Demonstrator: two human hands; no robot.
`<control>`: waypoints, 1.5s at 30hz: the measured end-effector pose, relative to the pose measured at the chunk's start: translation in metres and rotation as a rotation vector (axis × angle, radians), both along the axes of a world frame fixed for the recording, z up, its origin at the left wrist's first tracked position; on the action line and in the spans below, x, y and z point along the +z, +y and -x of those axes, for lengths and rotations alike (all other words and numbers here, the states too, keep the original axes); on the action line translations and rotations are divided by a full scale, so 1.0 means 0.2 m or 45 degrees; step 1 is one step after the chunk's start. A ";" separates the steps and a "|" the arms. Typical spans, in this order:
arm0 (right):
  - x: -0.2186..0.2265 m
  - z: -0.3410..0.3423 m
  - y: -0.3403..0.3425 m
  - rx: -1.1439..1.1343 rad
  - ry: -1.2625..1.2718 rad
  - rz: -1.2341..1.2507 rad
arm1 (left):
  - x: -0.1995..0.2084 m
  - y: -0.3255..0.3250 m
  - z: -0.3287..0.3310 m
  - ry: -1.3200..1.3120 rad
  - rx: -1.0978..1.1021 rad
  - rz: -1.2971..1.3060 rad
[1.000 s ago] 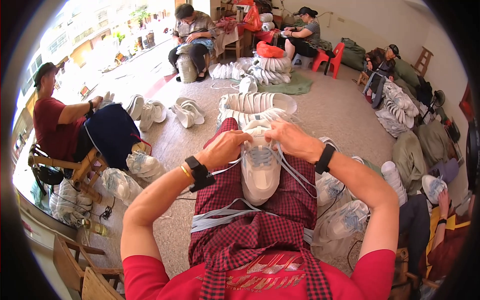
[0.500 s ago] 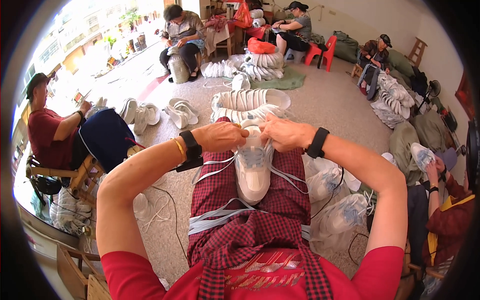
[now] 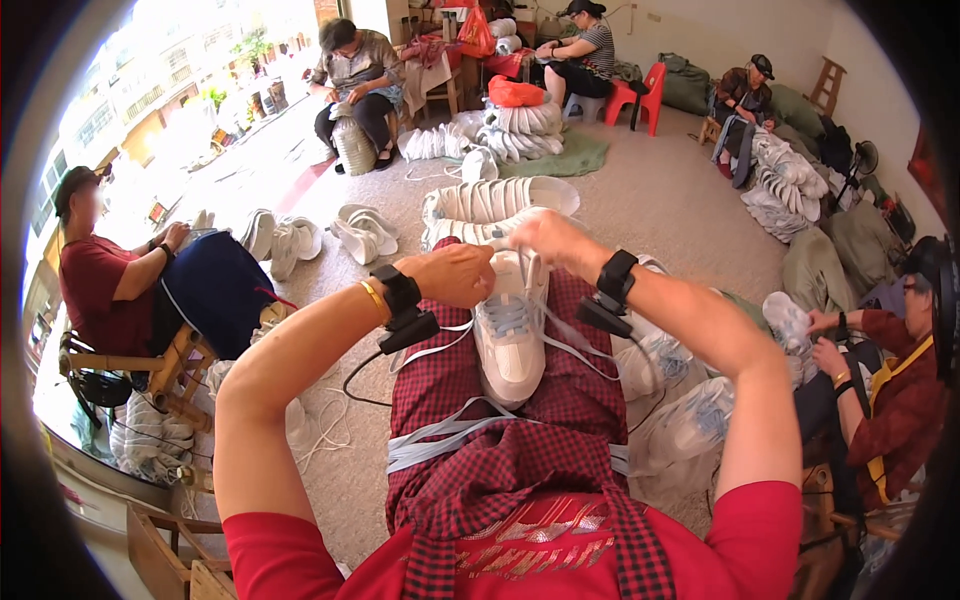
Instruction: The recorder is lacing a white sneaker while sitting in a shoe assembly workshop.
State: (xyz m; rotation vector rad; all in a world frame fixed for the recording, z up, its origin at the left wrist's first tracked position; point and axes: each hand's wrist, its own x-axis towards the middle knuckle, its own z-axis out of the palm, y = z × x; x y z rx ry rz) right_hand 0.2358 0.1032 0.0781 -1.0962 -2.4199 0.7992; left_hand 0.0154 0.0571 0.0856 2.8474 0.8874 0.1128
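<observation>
Place: shoe workshop
White shoes [image 3: 522, 138]: stacked toward far edge of floor [image 3: 665, 215]
Co-workers [image 3: 358, 75]: seated near floor edges, some handling shoes
Sacks [image 3: 858, 252]: heaped along right edge

Strong daylight from the upper left, outdoor scene [image 3: 160, 85] overexposed to glare, softer light on the indoor floor [image 3: 660, 205], white shoe [image 3: 509, 350] fairly sharp, fisheye-bent edges, black vignetted corners.

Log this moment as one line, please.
Left hand: near collar of white sneaker with pale-blue laces; right hand: near collar; sneaker: on red-and-black checked cloth, toe toward wearer; grips: unclear
</observation>
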 end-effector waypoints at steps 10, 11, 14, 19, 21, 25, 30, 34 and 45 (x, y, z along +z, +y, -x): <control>0.04 0.07 -0.17 -0.057 0.890 0.430 | -0.10 0.00 -0.04 -0.088 0.311 -0.164; 0.03 0.05 -0.19 -0.100 0.913 0.434 | -0.10 -0.02 -0.03 -0.235 0.339 -0.051; 0.03 -0.01 -0.22 -0.141 1.028 0.353 | 0.04 -0.04 -0.09 -0.810 0.250 0.254; 0.11 -0.07 -0.27 -0.024 1.020 0.194 | 0.33 -0.22 -0.15 -1.227 0.472 0.609; 0.09 -0.09 -0.23 -0.021 0.969 -0.097 | 0.22 -0.20 -0.17 -1.163 0.522 0.702; 0.10 -0.02 -0.25 0.002 0.996 -0.167 | 0.18 -0.24 -0.18 -1.142 0.506 0.912; 0.10 -0.01 -0.32 -0.140 0.922 -0.196 | 0.10 -0.19 -0.17 -1.323 0.616 0.974; 0.00 -0.05 -0.44 -0.105 0.251 -0.187 | 0.05 -0.15 -0.20 -1.595 0.646 1.151; -0.23 -0.59 -0.06 -0.462 1.649 0.824 | -0.19 -0.03 0.59 -2.323 0.925 1.035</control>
